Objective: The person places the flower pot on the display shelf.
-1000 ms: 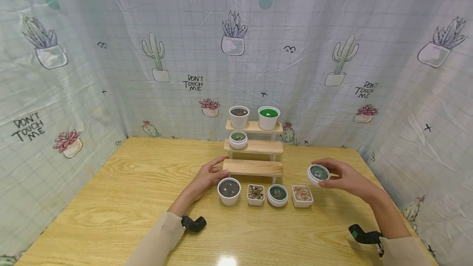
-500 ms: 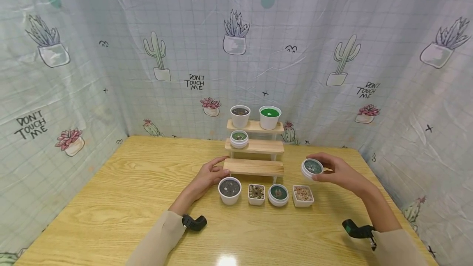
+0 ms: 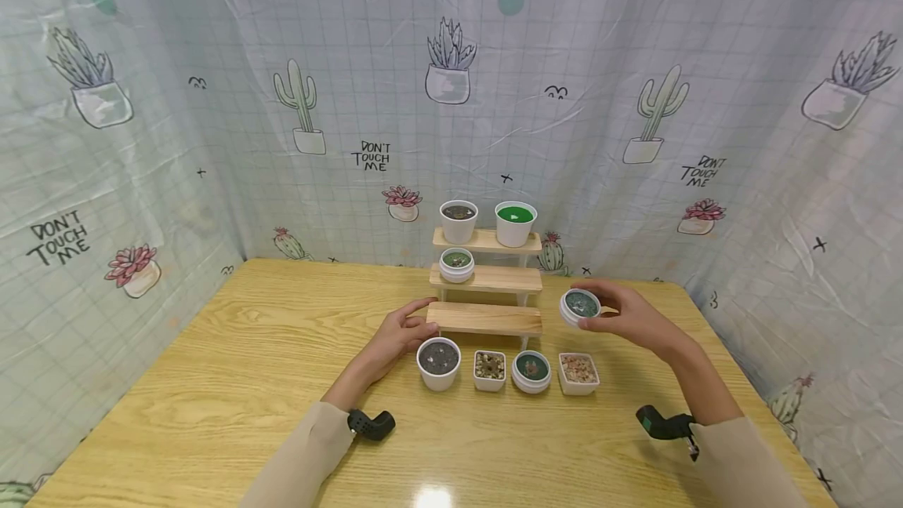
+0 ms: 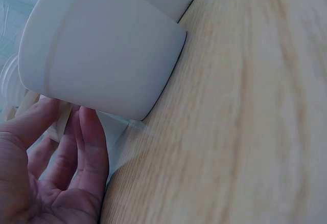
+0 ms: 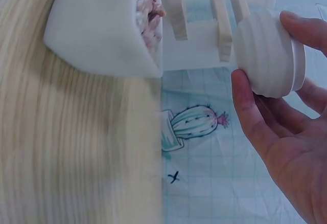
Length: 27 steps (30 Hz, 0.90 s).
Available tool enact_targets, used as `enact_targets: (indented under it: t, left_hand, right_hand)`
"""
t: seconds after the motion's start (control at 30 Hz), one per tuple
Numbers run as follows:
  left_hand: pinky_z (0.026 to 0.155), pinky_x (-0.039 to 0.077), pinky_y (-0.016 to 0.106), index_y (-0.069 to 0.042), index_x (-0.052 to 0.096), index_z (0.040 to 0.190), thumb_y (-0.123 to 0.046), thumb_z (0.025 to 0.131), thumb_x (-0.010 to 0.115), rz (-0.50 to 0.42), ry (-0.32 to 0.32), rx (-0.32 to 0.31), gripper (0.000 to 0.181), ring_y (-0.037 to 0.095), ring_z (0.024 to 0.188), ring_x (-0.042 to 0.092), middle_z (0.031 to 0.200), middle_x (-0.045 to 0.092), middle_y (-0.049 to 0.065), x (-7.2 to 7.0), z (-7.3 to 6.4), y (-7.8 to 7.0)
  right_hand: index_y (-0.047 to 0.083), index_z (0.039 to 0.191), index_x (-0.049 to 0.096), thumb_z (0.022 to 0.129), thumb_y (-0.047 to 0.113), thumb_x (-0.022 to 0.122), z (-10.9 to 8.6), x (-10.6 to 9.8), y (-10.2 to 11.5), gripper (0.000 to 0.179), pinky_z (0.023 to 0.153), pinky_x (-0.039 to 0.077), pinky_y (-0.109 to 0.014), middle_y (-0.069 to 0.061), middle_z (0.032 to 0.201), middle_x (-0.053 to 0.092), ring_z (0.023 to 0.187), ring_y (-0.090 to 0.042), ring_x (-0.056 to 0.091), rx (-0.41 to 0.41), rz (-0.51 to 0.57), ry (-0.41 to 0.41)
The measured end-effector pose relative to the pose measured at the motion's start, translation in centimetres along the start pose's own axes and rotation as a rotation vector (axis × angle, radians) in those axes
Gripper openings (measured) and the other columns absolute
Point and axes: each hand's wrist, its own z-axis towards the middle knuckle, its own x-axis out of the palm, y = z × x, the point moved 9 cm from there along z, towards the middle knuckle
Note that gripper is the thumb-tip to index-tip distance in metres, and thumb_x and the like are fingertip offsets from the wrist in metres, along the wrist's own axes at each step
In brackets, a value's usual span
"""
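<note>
My right hand (image 3: 631, 316) grips a round white ribbed pot (image 3: 581, 307) with a dark green top, thumb and fingers on its sides. In the right wrist view that white pot (image 5: 268, 55) is off the table. My left hand (image 3: 402, 335) pinches the left end of the lowest step of a wooden tiered stand (image 3: 487, 318); in the left wrist view the thumb and fingers (image 4: 94, 137) lie about the plank's end. A white pot with a grey top (image 3: 438, 363) stands just in front of that hand.
A square pot of pebbles (image 3: 489, 371), a round dark green-topped pot (image 3: 531, 372) and a square pot of pinkish stones (image 3: 578, 374) line the stand's front. The top step bears a dark-topped pot (image 3: 458, 223) and a green-topped pot (image 3: 514, 224); the middle one, a small round pot (image 3: 456, 265).
My right hand has carried the round pot left and slightly away from me, closer to the stand. My left hand keeps its place at the step's end.
</note>
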Motion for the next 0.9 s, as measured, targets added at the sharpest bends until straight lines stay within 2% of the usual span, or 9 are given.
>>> enact_targets:
  t: [0.23, 0.43, 0.9]
  left_hand:
    - [0.091, 0.06, 0.031, -0.013, 0.036, 0.16, -0.016, 0.1, 0.069, 0.0, 0.004, -0.002, 0.068, 0.014, 0.102, 0.072, 0.102, 0.074, 0.003, 0.0, 0.1, 0.0]
    - [0.09, 0.06, 0.031, -0.013, 0.036, 0.16, -0.016, 0.1, 0.069, 0.001, 0.002, -0.001, 0.068, 0.014, 0.102, 0.072, 0.103, 0.074, 0.004, 0.0, 0.1, 0.0]
    - [0.09, 0.06, 0.031, -0.013, 0.036, 0.16, -0.017, 0.101, 0.069, -0.005, 0.009, 0.007, 0.068, 0.014, 0.101, 0.072, 0.1, 0.074, 0.003, 0.0, 0.2, 0.1]
  right_hand:
    - [0.007, 0.149, 0.05, 0.096, 0.024, 0.076, 1.4, 0.4, 0.8, 0.062, 0.091, 0.055, -0.033, -0.019, 0.14, 0.059, 0.135, -0.044, 0.052, 0.012, 0.004, 0.008]
    - [0.007, 0.149, 0.05, 0.096, 0.023, 0.076, 2.6, 0.7, 1.8, 0.061, 0.092, 0.054, -0.033, -0.019, 0.139, 0.059, 0.134, -0.041, 0.054, -0.013, 0.005, 0.005]
    - [0.006, 0.149, 0.05, 0.095, 0.023, 0.077, 5.5, 1.4, 3.1, 0.063, 0.097, 0.052, -0.037, -0.019, 0.14, 0.059, 0.133, -0.039, 0.055, -0.017, -0.009, -0.023]
